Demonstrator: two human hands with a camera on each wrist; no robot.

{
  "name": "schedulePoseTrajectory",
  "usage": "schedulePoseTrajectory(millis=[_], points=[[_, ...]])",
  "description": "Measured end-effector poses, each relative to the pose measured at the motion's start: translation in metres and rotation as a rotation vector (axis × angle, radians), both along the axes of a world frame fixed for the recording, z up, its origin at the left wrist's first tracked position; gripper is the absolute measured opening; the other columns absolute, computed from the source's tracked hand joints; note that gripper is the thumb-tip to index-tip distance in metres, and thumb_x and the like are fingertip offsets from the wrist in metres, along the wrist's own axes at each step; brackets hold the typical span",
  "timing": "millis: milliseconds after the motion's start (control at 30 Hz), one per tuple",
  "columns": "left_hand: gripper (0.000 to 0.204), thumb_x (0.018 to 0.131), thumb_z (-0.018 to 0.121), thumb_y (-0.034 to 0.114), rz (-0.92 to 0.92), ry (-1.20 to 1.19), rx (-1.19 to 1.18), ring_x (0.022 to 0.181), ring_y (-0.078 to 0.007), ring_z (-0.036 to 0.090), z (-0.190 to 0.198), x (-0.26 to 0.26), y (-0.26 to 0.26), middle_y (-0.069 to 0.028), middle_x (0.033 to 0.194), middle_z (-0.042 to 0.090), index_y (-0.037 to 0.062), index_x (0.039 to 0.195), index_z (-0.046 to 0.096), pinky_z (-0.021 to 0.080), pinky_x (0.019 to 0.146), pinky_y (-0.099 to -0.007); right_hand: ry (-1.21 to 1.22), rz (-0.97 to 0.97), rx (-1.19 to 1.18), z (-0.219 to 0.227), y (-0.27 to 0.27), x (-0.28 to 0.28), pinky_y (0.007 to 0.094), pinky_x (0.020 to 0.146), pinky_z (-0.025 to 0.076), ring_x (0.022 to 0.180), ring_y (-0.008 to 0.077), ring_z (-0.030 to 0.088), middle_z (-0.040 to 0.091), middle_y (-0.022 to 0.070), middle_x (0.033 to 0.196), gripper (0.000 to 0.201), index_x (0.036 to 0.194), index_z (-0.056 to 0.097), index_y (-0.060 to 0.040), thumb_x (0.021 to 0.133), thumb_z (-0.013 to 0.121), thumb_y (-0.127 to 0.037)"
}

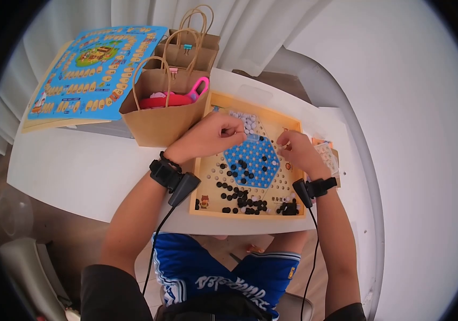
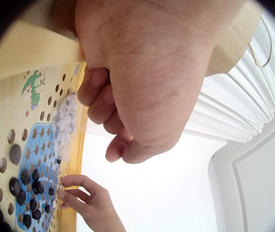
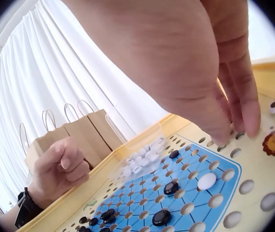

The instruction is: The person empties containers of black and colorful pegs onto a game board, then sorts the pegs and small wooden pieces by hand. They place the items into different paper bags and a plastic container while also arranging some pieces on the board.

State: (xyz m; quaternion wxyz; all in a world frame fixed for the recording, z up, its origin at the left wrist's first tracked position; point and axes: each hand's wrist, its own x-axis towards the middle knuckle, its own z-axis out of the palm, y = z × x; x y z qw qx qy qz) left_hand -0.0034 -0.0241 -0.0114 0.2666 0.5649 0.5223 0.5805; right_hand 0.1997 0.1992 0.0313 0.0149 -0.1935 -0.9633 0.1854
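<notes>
A wooden game board [image 1: 213, 101] with a blue hexagon grid [image 1: 234, 155] lies before me. My left hand [image 1: 218, 132] hovers over its left rim with curled fingers, thumb against the index finger; no object shows in it. My right hand [image 1: 301, 152] is low over the right side of the grid. Its thumb and fingertips pinch a small white game piece [image 2: 61, 187], mostly hidden by the fingers. Black pieces [image 3: 162, 217] and one white piece [image 3: 206, 181] sit on the grid. White pieces [image 3: 144, 157] fill a clear plastic box at the board's far edge.
Many black pieces [image 1: 247, 203] lie along the board's near side. Left of the board stand brown paper bags [image 1: 170, 120], one holding a pink item, beside a blue printed game sheet [image 1: 87, 80]. A small tray of light pieces [image 1: 326, 155] lies right of the board.
</notes>
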Motion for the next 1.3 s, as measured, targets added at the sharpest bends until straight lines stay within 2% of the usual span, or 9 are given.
schedulePoseTrajectory(millis=[100, 200, 533, 600, 933, 1033, 1133, 1233, 1300], points=[[0.024, 0.098, 0.067, 0.011, -0.004, 0.008, -0.009, 0.063, -0.0043, 0.034, -0.002, -0.002, -0.001, 0.0070, 0.065, 0.039, 0.0033, 0.078, 0.055, 0.030, 0.057, -0.0264, -0.060, -0.142, -0.163, 0.003, -0.007, -0.002, 0.0358, 0.068, 0.057, 0.076, 0.0214, 0.070, 0.071, 0.0134, 0.090, 0.016, 0.100, 0.069, 0.0011, 0.085, 0.074, 0.000], [0.024, 0.098, 0.067, 0.011, -0.002, 0.017, -0.012, 0.063, -0.0041, 0.034, -0.002, 0.000, -0.001, 0.0070, 0.065, 0.039, 0.0031, 0.078, 0.056, 0.030, 0.057, -0.0264, -0.060, -0.124, -0.153, 0.004, -0.006, -0.001, 0.0322, 0.074, 0.057, 0.078, 0.0176, 0.069, 0.072, 0.0084, 0.083, 0.012, 0.096, 0.071, 0.0005, 0.085, 0.076, -0.001], [0.023, 0.097, 0.067, 0.011, 0.010, 0.041, -0.006, 0.063, -0.0043, 0.035, -0.002, -0.001, 0.000, 0.0068, 0.065, 0.039, 0.0028, 0.079, 0.056, 0.031, 0.057, -0.0263, 0.003, 0.089, -0.244, 0.004, -0.023, 0.012, 0.0316, 0.072, 0.056, 0.076, 0.0174, 0.068, 0.072, 0.0087, 0.084, 0.011, 0.096, 0.072, 0.0001, 0.085, 0.075, 0.000], [0.023, 0.097, 0.067, 0.011, 0.013, 0.037, -0.012, 0.063, -0.0043, 0.035, -0.003, -0.001, 0.000, 0.0068, 0.065, 0.039, 0.0029, 0.078, 0.056, 0.030, 0.057, -0.0263, -0.041, 0.118, -0.136, 0.009, -0.027, 0.011, 0.0317, 0.073, 0.056, 0.078, 0.0178, 0.070, 0.072, 0.0096, 0.085, 0.012, 0.096, 0.073, 0.0002, 0.084, 0.075, 0.001], [0.024, 0.098, 0.067, 0.011, 0.002, 0.002, -0.005, 0.063, -0.0035, 0.034, 0.002, 0.002, -0.003, 0.0073, 0.064, 0.039, 0.0031, 0.078, 0.056, 0.029, 0.056, -0.0261, -0.105, 0.106, -0.169, 0.023, -0.025, -0.007, 0.0312, 0.075, 0.058, 0.077, 0.0177, 0.071, 0.075, 0.0102, 0.091, 0.009, 0.093, 0.074, 0.0004, 0.084, 0.075, 0.001], [0.024, 0.098, 0.067, 0.011, -0.020, -0.008, -0.014, 0.063, -0.0034, 0.034, -0.001, -0.001, 0.000, 0.0073, 0.064, 0.039, 0.0030, 0.078, 0.057, 0.029, 0.056, -0.0261, 0.143, 0.009, -0.349, 0.034, -0.036, -0.030, 0.0314, 0.079, 0.059, 0.083, 0.0170, 0.072, 0.075, 0.0084, 0.092, 0.008, 0.095, 0.074, 0.0002, 0.087, 0.073, 0.000], [0.023, 0.098, 0.067, 0.011, -0.030, -0.076, -0.015, 0.062, -0.0038, 0.034, 0.001, 0.002, -0.001, 0.0070, 0.064, 0.040, 0.0030, 0.078, 0.057, 0.030, 0.057, -0.0262, 0.350, 0.067, -0.268, 0.041, -0.037, -0.038, 0.0352, 0.074, 0.058, 0.082, 0.0234, 0.072, 0.072, 0.0125, 0.092, 0.017, 0.103, 0.073, -0.0007, 0.086, 0.074, -0.006], [0.022, 0.097, 0.067, 0.010, -0.004, 0.011, -0.001, 0.062, -0.0041, 0.034, -0.001, -0.001, -0.001, 0.0067, 0.064, 0.040, 0.0027, 0.079, 0.057, 0.030, 0.057, -0.0262, 0.249, 0.048, -0.061, 0.039, -0.019, -0.021, 0.0375, 0.077, 0.058, 0.086, 0.0278, 0.072, 0.073, 0.0139, 0.097, 0.017, 0.102, 0.073, -0.0015, 0.085, 0.071, -0.001], [0.022, 0.097, 0.067, 0.010, 0.009, 0.024, 0.001, 0.062, -0.0043, 0.034, -0.003, -0.002, -0.001, 0.0065, 0.064, 0.040, 0.0025, 0.079, 0.057, 0.030, 0.057, -0.0263, 0.020, 0.086, 0.211, 0.031, -0.006, 0.001, 0.0371, 0.083, 0.058, 0.092, 0.0286, 0.071, 0.074, 0.0110, 0.095, 0.015, 0.099, 0.073, -0.0039, 0.085, 0.072, 0.001]])
